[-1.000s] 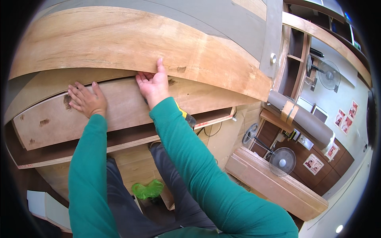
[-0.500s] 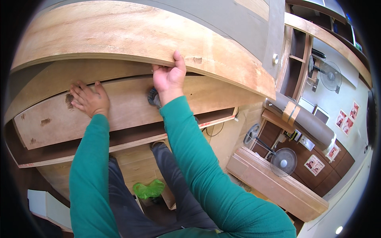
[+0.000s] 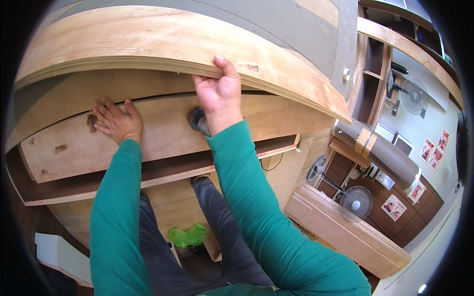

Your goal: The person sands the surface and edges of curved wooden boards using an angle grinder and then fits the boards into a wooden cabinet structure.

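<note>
A long, light plywood board [image 3: 143, 37] lies across the top of the view. My right hand [image 3: 218, 96] grips its near edge, thumb on top and fingers curled underneath, where they are partly hidden. Below it, a second plywood board [image 3: 173, 121] with dark rough patches lies on the bench. My left hand [image 3: 118, 122] rests flat on this lower board, fingers spread beside one patch. A round, dark tool [image 3: 198, 120] sits on the lower board just left of my right wrist, partly covered by it.
A light-green plastic bag [image 3: 187, 236] is by my legs. Stacked long boards [image 3: 340, 232] lie at the right, near a standing fan [image 3: 356, 203] and a large grey roll [image 3: 395, 160]. A white box [image 3: 64, 259] stands at the lower left.
The upper board's near edge has risen slightly with my right hand, and more of its layered edge shows. My left hand stays flat on the lower board. The whole view has shifted a little.
</note>
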Tool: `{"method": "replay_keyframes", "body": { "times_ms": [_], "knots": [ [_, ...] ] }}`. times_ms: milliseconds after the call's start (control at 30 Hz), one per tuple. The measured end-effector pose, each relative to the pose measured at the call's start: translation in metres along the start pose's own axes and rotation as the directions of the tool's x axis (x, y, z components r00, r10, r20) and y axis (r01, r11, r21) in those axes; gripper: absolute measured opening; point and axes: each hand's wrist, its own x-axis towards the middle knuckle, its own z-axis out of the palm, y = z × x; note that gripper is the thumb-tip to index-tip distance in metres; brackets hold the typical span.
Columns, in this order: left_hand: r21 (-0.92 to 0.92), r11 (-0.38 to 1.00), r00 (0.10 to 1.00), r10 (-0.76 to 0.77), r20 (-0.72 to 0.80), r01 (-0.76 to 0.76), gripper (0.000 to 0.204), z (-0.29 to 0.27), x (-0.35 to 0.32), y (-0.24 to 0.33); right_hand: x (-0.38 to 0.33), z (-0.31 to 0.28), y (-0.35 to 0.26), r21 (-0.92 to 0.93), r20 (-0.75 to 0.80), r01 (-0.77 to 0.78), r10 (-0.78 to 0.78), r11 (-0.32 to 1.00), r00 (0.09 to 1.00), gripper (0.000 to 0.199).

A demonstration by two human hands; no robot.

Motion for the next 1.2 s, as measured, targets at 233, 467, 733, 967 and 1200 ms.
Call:
{"method": "replay_keyframes", "body": {
  "times_ms": [233,467,733,967,1200],
  "knots": [
    [0.009,1.0,0.999,-0.013,0.043,0.012,0.082,-0.008,0.001,0.003,-0.043,0.005,0.062,0.075,-0.024,-0.135,0.137,0.988,0.99,0.036],
    [0.288,0.95,0.951,0.03,0.306,-0.123,0.081,-0.022,-0.005,0.01,-0.075,0.014,0.104,0.068,-0.03,-0.218,0.22,0.974,0.975,0.036],
    [0.191,0.981,0.993,0.007,0.118,-0.029,0.08,-0.002,-0.001,-0.002,-0.07,0.04,0.1,0.053,-0.017,-0.193,0.194,0.98,0.981,0.031],
    [0.277,0.96,0.99,0.009,0.138,-0.047,0.079,-0.006,-0.003,0.003,-0.08,0.06,0.097,0.065,0.089,-0.196,0.19,0.979,0.978,0.038],
    [0.498,0.864,0.99,0.011,0.143,-0.082,0.075,0.007,0.0,-0.012,-0.085,0.066,0.108,0.073,0.04,-0.278,0.275,0.958,0.961,0.039]
  ]
}}
